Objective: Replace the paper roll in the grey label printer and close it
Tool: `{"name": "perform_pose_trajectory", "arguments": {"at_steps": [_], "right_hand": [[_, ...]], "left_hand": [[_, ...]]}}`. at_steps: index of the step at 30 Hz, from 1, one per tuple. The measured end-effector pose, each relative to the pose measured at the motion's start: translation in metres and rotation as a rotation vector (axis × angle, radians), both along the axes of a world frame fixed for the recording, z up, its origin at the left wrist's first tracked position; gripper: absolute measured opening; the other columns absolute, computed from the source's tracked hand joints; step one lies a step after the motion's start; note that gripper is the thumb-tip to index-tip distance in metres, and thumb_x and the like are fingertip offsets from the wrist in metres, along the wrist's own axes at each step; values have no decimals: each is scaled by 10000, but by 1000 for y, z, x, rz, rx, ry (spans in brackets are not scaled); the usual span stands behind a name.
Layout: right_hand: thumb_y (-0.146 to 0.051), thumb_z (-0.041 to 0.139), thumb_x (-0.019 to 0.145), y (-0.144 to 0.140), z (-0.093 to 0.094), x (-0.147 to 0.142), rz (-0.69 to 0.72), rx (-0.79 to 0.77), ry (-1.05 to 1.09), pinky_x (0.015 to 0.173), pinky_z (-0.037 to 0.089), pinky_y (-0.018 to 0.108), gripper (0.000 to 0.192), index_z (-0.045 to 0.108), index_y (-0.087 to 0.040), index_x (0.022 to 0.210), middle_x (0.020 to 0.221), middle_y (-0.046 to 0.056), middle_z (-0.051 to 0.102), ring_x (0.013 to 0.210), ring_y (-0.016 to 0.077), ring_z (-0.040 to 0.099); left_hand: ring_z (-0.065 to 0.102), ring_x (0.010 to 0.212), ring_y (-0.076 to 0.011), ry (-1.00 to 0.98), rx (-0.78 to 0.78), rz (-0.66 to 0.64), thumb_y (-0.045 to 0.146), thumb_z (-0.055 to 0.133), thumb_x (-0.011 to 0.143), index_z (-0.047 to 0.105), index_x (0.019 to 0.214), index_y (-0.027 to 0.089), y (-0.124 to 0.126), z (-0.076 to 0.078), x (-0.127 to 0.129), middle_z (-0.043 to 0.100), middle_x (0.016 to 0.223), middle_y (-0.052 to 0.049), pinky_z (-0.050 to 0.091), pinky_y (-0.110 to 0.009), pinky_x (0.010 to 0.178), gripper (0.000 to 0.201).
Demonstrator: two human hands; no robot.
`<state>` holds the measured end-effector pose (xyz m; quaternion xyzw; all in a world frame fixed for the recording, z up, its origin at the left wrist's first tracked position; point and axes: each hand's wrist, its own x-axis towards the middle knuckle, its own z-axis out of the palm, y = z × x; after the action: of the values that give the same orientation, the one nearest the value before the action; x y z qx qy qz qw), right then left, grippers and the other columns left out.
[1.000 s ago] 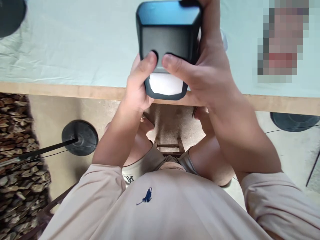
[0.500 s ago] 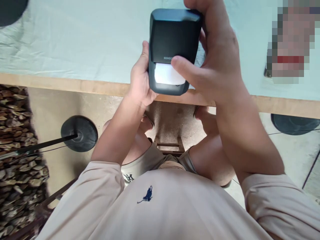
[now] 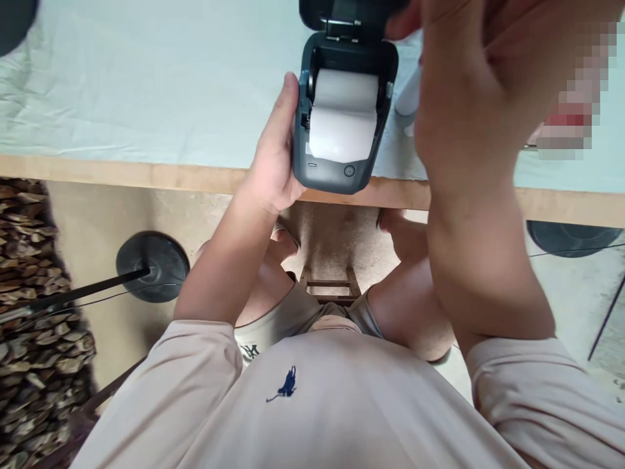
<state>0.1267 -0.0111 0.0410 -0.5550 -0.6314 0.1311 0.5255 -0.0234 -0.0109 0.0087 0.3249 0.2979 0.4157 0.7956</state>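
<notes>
The small dark grey plastic label printer (image 3: 336,172) sits above the edge of the pale green cloth-covered table (image 3: 146,98), its lid (image 3: 349,13) swung up over the white paper roll (image 3: 344,114). The left hand (image 3: 273,163) grips its side; the right hand (image 3: 469,98) holds the lid, fingers mostly hidden. Keeping the body steady and lifting gently should spare the hinge
</notes>
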Motion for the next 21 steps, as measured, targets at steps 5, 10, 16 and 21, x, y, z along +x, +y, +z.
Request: {"name": "perform_pose_trajectory", "arguments": {"at_steps": [5,10,16,21], "right_hand": [[-298,406,872,-7,10,8,144,-17,-406,747,445,241,277,615,-120,913,819,21,583,810,96,578],[-259,495,772,-15,26,-4,94,-475,-864,968,421,469,313,551,-245,1079,1061,9,582,1139,286,493],[-285,492,767,-13,30,-10,77,-654,-1000,915,432,523,362,500,-275,1129,1049,49,582,1097,324,509],[-242,516,712,-15,37,0,148,-479,-560,922,453,351,429,530,-264,1140,990,-22,577,952,153,560]], "left_hand": [[594,1111,-207,-27,26,-60,455,250,908,670,938,235,0,-2,1,631,748,-56,533,-290,884,475],[635,985,-201,1,60,-46,461,351,902,633,997,192,1,-10,0,633,839,-56,541,-313,836,401],[643,843,-153,17,167,-45,369,347,920,604,999,157,-3,-9,3,619,821,-28,531,-271,777,343],[606,1055,-186,-8,74,-40,421,319,917,612,1042,179,0,-8,1,647,1036,-53,526,-312,939,400]]}}
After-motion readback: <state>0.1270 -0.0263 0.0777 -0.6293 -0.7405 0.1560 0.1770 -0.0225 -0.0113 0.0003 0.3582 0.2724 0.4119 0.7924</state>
